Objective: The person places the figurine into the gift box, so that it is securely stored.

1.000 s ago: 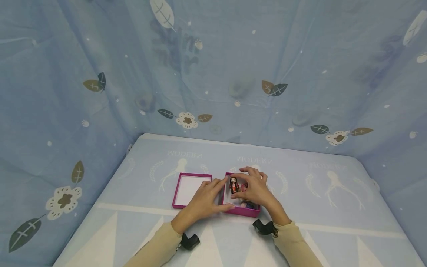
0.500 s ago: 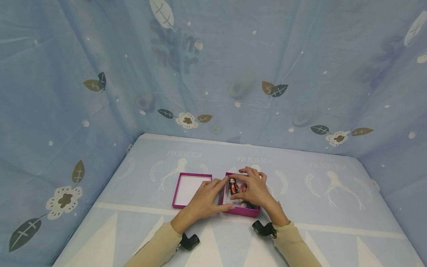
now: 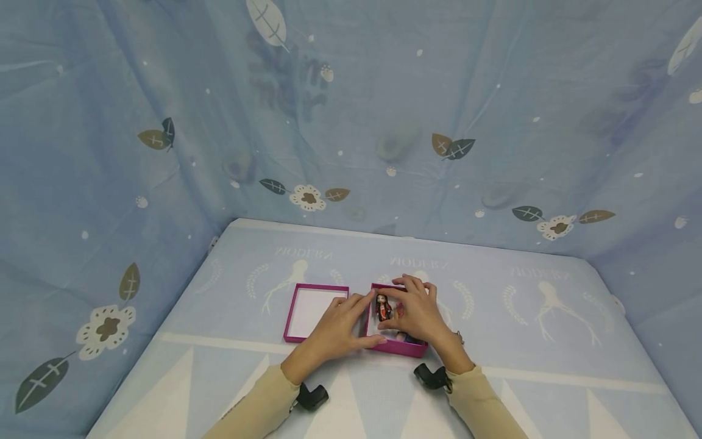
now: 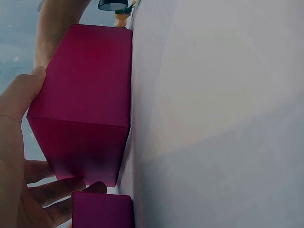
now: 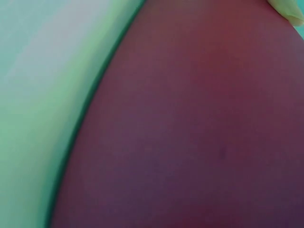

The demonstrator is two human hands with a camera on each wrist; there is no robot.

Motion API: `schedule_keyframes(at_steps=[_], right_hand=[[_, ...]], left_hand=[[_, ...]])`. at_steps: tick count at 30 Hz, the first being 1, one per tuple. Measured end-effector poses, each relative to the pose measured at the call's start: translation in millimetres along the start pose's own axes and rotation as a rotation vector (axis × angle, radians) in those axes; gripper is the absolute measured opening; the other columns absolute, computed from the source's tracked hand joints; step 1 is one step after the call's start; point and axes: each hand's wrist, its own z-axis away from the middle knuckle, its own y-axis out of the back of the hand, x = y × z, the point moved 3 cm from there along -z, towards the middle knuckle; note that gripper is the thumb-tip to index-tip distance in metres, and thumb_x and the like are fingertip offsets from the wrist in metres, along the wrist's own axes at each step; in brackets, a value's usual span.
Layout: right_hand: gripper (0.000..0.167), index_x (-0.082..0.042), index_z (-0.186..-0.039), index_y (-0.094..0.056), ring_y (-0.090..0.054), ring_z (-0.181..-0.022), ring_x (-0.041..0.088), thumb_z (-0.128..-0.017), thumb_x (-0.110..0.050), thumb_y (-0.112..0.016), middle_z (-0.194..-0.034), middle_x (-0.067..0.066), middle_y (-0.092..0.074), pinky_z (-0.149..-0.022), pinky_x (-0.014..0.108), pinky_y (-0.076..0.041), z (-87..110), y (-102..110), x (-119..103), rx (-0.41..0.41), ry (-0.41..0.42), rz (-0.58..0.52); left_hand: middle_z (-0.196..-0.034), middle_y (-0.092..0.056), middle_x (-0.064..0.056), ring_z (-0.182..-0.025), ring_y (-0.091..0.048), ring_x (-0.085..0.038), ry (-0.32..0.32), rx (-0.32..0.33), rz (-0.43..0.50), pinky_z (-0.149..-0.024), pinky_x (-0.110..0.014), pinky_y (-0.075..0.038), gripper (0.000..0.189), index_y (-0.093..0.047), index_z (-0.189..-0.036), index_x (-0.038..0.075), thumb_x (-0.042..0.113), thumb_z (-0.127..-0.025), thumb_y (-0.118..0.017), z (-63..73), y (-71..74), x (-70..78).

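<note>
In the head view a magenta box [image 3: 398,348] with several small figurines inside sits on the table. My left hand [image 3: 341,326] holds its near left corner; in the left wrist view the thumb lies on the upper edge of the box [image 4: 80,80] and the fingers along its side. Inside the box, my right hand [image 3: 418,308] has thumb and index finger around a dark-haired figurine [image 3: 383,308] in red and black. A second figurine [image 3: 403,336] shows under that palm, partly hidden. The right wrist view is blurred and filled by a reddish surface.
Left of the box lies a shallow magenta-rimmed lid [image 3: 309,312], its white inside facing up. Its edge shows close to the left fingers. The patterned table cover [image 3: 548,341] reaches a blue curtain [image 3: 351,122] behind and at the sides.
The dark-haired figurine has shifted slightly left and toward me inside the box, with small movement of the right hand. The left hand stays in place on the box.
</note>
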Motion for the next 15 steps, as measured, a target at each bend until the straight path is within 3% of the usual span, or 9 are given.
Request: schedule_keyframes(at_steps=[15], right_hand=[[0.075,-0.028,-0.127,-0.067,-0.040,-0.133,0.035,-0.059,-0.054,-0.088,-0.136,0.012,-0.056,-0.099,0.061,-0.024,0.1,-2.9,-1.2,0.004,0.006,0.053]], left_hand=[[-0.137,-0.056,-0.005,-0.121,-0.057,-0.018,0.017,-0.030,-0.002,-0.100,-0.040,-0.038,0.093,-0.033,-0.154,0.017,0.068,-0.082,-0.063,0.2,-1.3,-1.4]])
